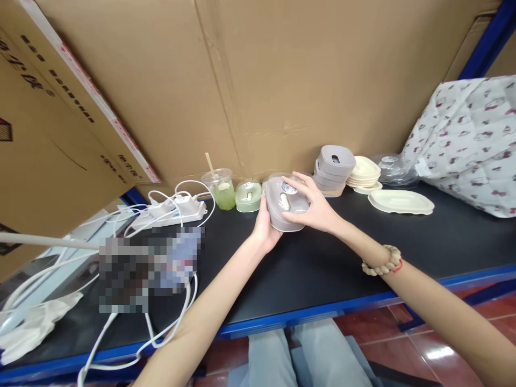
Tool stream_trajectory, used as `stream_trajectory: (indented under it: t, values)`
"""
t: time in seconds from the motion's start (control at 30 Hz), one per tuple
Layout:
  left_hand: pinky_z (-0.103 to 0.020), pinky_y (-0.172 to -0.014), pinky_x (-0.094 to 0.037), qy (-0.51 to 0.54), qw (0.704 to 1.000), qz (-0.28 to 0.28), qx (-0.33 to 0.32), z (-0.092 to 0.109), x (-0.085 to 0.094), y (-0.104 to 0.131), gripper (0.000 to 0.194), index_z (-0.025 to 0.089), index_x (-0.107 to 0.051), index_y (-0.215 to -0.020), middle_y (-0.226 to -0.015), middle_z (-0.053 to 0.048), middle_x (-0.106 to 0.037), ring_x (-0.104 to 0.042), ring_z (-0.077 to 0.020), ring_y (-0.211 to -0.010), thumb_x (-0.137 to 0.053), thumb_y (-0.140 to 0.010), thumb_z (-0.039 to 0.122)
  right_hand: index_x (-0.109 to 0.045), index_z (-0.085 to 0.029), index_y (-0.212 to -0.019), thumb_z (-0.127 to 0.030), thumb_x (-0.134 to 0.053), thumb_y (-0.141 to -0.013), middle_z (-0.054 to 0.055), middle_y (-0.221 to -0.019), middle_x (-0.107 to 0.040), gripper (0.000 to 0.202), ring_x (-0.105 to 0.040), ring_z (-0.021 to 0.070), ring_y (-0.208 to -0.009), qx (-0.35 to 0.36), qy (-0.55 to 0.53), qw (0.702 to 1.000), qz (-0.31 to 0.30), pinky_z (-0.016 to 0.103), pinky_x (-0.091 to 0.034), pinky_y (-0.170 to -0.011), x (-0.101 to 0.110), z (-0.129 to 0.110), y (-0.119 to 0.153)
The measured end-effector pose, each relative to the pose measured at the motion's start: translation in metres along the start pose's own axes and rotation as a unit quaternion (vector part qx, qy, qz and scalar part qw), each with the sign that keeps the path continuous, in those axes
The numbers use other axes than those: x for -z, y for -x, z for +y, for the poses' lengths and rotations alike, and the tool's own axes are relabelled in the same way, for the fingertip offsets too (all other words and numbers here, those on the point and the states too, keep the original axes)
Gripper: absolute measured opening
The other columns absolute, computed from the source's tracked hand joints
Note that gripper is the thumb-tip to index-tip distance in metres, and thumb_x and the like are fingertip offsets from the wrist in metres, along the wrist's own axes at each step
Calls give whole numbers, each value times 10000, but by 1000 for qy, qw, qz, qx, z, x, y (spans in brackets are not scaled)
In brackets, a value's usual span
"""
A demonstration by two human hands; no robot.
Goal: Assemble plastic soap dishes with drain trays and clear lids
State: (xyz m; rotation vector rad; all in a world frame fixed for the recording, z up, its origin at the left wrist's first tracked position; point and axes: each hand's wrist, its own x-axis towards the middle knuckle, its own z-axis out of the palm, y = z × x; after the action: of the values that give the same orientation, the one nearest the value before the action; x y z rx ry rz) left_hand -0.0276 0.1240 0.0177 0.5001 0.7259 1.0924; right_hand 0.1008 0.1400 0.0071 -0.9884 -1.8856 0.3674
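Between my hands is a rounded grey-mauve box (276, 196) with a clear lid, tilted slightly above the black tabletop. A round label and a pale oblong piece show on its top. My left hand (266, 230) supports the box from its left and lower side. From the right, my right hand (316, 205) spans the lid, thumb at the near edge and fingers at the far edge. Behind it, to the left, stands a similar green box (249, 196) with a clear lid. Another green item just behind the held box is mostly hidden.
A cup of green drink (224, 194) with a straw stands beside a power strip (177, 209) and loose white cables. Rightward are stacked grey-mauve boxes (334, 167), cream pieces (364, 171), clear lids (390, 167), a cream tray (400, 202) and a patterned bag (471, 140). Cardboard (282, 80) rises behind.
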Motion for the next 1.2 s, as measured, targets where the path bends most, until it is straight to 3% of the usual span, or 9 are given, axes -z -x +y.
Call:
stream_trajectory:
  t: [0.23,0.53,0.6,0.7,0.83,0.9,0.97,1.07,1.2]
  values:
    - [-271,-848,-493,36,999,11,-4,0,1,1,570,162,-492,-1289,-1069,-75,-585,-602,-171,-898,-179,-976,521,-484,-331,-1277,-585,-649,-633,71,-1388,-334,711,-258,288,-1322,-10,-22,999,-25,526,-198,-1070,-1,3,-1]
    - [-290,-875,-484,30,999,10,10,2,3,1,589,133,-531,-1241,-1033,-109,-589,-594,-189,-929,-184,-972,526,-503,-331,-1264,-563,-695,-598,67,-1438,-269,731,-210,303,-1345,-5,-12,999,-51,534,-162,-1079,-2,4,1]
    - [-304,-894,-476,30,999,-20,-17,3,4,2,548,129,-555,-1207,-1029,-107,-589,-588,-198,-945,-270,-963,528,-505,-336,-1260,-562,-698,-596,52,-1456,-238,727,-188,305,-1353,2,-15,998,-55,534,-150,-1085,-2,3,2]
    - [-306,-923,-462,7,995,-59,-77,5,6,3,338,135,-587,-1143,-1011,-79,-597,-580,-189,-959,-468,-927,366,-487,-340,-1267,-570,-710,-570,26,-1484,-169,767,-138,308,-1368,12,-37,998,-51,530,-146,-1095,-4,-1,2]
    - [-303,-932,-454,0,991,-55,-119,6,4,5,290,116,-584,-1114,-978,-66,-604,-578,-183,-956,-509,-873,259,-252,-273,-1397,-610,-671,-586,85,-1463,-233,973,-222,283,-1349,-72,-166,983,11,487,-248,-1087,-7,-8,0]
    - [-301,-925,-455,0,989,-47,-140,8,2,7,310,104,-581,-1104,-962,-66,-606,-580,-183,-941,-517,-850,271,-251,-231,-1383,-608,-660,-601,119,-1388,-377,960,-384,283,-1264,-147,-248,957,-10,454,-405,-997,-8,-12,0]
    - [-295,-914,-456,-16,987,-32,-159,9,2,8,306,93,-588,-1062,-937,-65,-608,-580,-181,-923,-538,-820,275,-355,-210,-1309,-597,-658,-614,131,-1252,-529,851,-557,286,-1085,-212,-308,924,-82,396,-556,-771,-8,-16,0]
    - [-287,-903,-450,-46,982,-10,-183,11,3,7,291,90,-597,-1006,-948,-66,-606,-573,-185,-930,-565,-791,284,-425,-191,-1222,-563,-650,-654,118,-1027,-657,716,-670,235,-772,-263,-359,883,-149,280,-558,-490,-6,-22,2]
    - [-251,-862,-452,-94,967,-15,-236,14,7,3,281,106,-602,-993,-992,-64,-595,-567,-182,-940,-611,-775,283,-423,-180,-1212,-482,-676,-669,103,-954,-678,672,-673,189,-650,-265,-370,881,-133,209,-526,-430,-1,-26,0]
